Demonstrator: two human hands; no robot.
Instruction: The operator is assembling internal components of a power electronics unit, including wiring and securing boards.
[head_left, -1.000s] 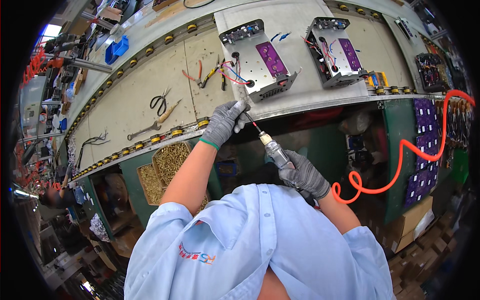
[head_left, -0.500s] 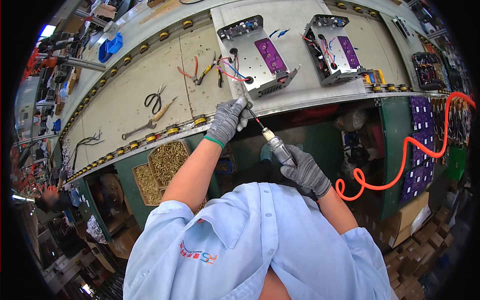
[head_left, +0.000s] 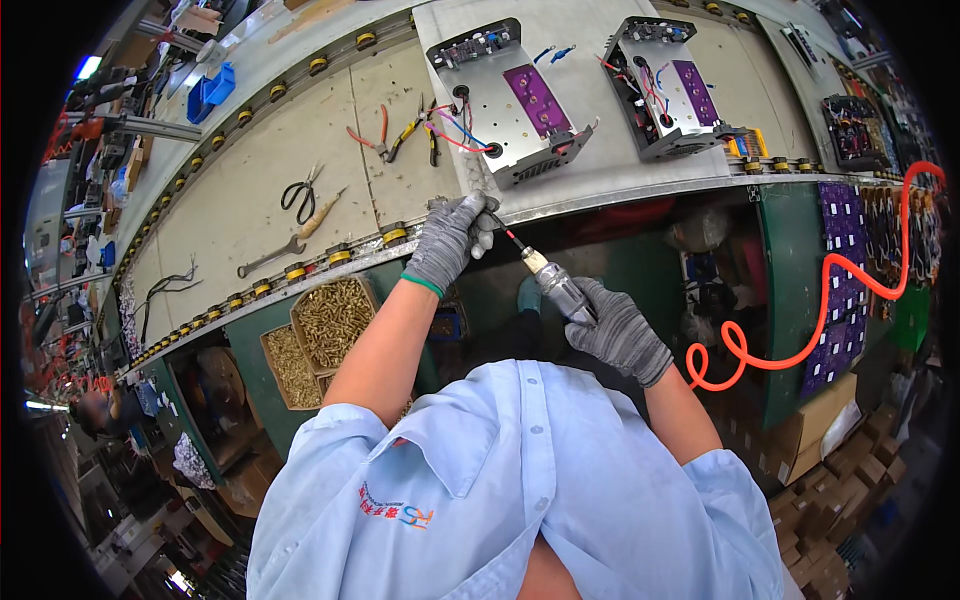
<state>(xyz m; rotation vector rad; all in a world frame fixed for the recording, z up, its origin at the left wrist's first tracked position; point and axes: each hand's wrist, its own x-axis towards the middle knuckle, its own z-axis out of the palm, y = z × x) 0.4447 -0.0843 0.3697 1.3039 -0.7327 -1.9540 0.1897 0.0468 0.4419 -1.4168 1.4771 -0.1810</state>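
Observation:
My right hand [head_left: 622, 335], in a grey knit glove, is wrapped round a pneumatic screwdriver [head_left: 563, 290] with a silver body. Its thin bit slants up and left toward my left hand [head_left: 450, 240], also gloved in grey. The left fingers are pinched together near the bit's tip, at the bench's front edge; what they hold is too small to make out. Just beyond them stands an open metal chassis [head_left: 500, 110] with a purple circuit board [head_left: 537, 100] and red and blue wires. A second, similar chassis [head_left: 665, 95] sits to its right.
Pliers [head_left: 375, 140], scissors [head_left: 300, 195] and a wrench [head_left: 270, 258] lie on the bench at left. Boxes of brass-coloured fasteners [head_left: 335, 315] stand below the bench edge. An orange coiled air hose [head_left: 825, 310] hangs at right. Rollers [head_left: 395, 235] line the bench edge.
The view has shifted slightly, so the bench things sit a little further left and up. The air hose's coils have swung. Both hands keep nearly the same pose, the right still round the screwdriver.

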